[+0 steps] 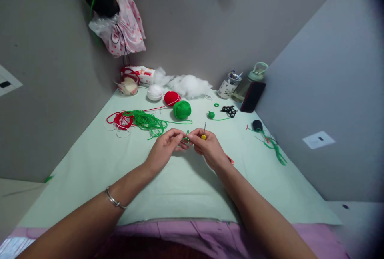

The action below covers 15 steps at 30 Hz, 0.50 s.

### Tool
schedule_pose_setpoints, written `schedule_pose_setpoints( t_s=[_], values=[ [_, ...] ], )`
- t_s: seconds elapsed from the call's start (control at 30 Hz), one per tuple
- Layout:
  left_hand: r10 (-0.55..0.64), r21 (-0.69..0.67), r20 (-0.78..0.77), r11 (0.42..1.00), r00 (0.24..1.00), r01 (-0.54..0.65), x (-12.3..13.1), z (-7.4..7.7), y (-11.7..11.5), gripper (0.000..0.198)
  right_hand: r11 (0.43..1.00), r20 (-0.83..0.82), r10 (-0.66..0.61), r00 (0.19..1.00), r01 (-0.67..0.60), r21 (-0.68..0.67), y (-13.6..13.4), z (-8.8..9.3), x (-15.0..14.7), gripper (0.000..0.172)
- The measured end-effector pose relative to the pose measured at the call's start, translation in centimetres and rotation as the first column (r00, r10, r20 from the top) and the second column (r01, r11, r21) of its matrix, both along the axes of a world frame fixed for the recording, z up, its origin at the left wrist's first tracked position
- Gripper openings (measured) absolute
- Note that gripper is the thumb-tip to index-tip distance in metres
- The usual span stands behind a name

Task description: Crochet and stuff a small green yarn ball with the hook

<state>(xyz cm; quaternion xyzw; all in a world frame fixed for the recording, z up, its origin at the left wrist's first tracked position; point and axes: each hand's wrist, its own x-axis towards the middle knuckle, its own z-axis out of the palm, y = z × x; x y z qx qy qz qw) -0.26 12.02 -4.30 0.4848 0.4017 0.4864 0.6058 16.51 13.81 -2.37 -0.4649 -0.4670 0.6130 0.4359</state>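
Note:
Above the front middle of the table, my left hand (168, 143) and my right hand (207, 145) meet almost fingertip to fingertip. Both pinch a small loop of green yarn (187, 134) between them. A crochet hook (204, 136) with a thin metal shaft and yellow grip rests in my right hand, its shaft pointing up; the fingers hide the rest. Just beyond the hands lies a green ball of yarn (182, 110), with a loose strand in front of it. A tangle of green yarn (147, 121) spreads to the left. Something orange (230, 160) peeks out behind my right wrist.
Red yarn (172, 98), a white yarn ball (155, 92), and fluffy stuffing (192, 86) sit at the back. A pen cup (228, 86), bottle (250, 79) and phone (253, 96) stand back right. A black claw clip (229, 110) and dark yarn spool (257, 125) lie right.

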Motion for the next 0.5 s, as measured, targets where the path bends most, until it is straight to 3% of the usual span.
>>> schedule_pose_setpoints(
  t_s=[0.3, 0.5],
  values=[
    [0.110, 0.075, -0.037, 0.991, 0.993, -0.107, 0.17, 0.25, -0.20, 0.020, 1.000, -0.045, -0.005, 0.999, 0.004, -0.012, -0.42, -0.30, -0.81, 0.037],
    [0.097, 0.047, -0.032, 0.994, 0.995, -0.095, -0.03, 0.27, -0.14, 0.022, 0.999, -0.049, -0.023, 0.999, 0.021, -0.037, -0.50, -0.19, -0.79, 0.034]
  ],
)
